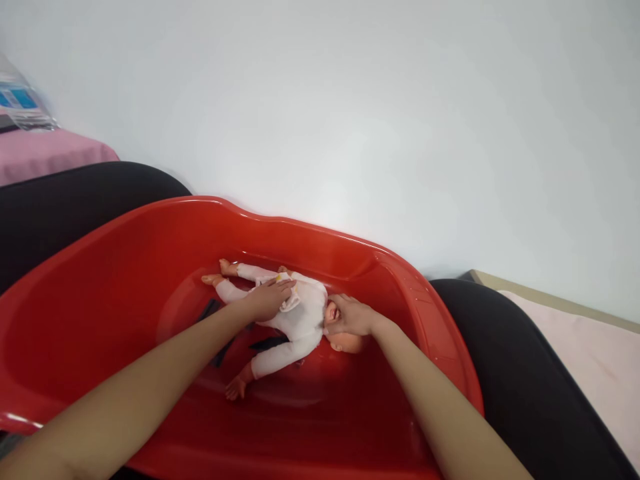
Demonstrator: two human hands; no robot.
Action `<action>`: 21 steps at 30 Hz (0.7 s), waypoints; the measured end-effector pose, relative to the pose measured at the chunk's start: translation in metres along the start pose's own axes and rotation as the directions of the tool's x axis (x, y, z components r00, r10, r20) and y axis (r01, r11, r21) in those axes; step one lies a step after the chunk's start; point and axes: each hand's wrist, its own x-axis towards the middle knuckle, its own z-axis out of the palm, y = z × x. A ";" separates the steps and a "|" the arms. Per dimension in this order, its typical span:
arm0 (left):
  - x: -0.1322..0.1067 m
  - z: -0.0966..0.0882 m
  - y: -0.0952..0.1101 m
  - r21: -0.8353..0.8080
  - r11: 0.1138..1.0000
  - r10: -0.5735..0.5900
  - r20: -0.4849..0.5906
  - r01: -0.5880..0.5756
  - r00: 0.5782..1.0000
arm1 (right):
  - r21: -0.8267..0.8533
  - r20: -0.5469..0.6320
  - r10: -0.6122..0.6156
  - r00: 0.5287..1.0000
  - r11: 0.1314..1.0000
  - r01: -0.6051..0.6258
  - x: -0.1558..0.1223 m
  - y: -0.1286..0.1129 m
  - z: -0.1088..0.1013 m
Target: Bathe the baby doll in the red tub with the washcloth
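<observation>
A baby doll (pixel 305 300) in white clothes lies on its back inside a red plastic baby bath (pixel 100 287). Its head is to the right and its bare feet are to the left. Across the doll's belly rests my left hand (pixel 273 299), fingers stretched out, beside a raised fold of white fabric. Whether that fold is part of the clothing or a separate cloth I cannot tell. My right hand (pixel 353 315) is curled over the doll's head, covering part of the face. One doll arm reaches out toward the near side of the bath.
Black rounded surfaces, perhaps chair parts, flank the bath on the left (pixel 90 193) and right (pixel 520 360). A clear plastic bottle (pixel 25 100) lies on a pink cloth (pixel 55 153) at far left. A pale pink surface (pixel 590 353) is at right. Behind is a white wall (pixel 350 120).
</observation>
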 end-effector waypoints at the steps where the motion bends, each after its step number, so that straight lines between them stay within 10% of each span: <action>1: -0.002 -0.002 -0.001 0.009 1.000 -0.006 0.021 0.006 1.000 | 0.000 0.000 -0.001 1.000 1.000 0.001 0.000 0.000 0.000; 14: -0.025 -0.017 -0.032 0.037 0.913 -0.403 -0.050 0.405 0.914 | 0.048 -0.005 0.027 1.000 0.998 -0.027 -0.006 -0.005 -0.002; 21: -0.015 -0.032 -0.017 -0.055 0.862 -0.505 -0.162 0.503 0.848 | 0.048 -0.022 0.024 0.999 0.999 -0.023 -0.003 -0.002 -0.001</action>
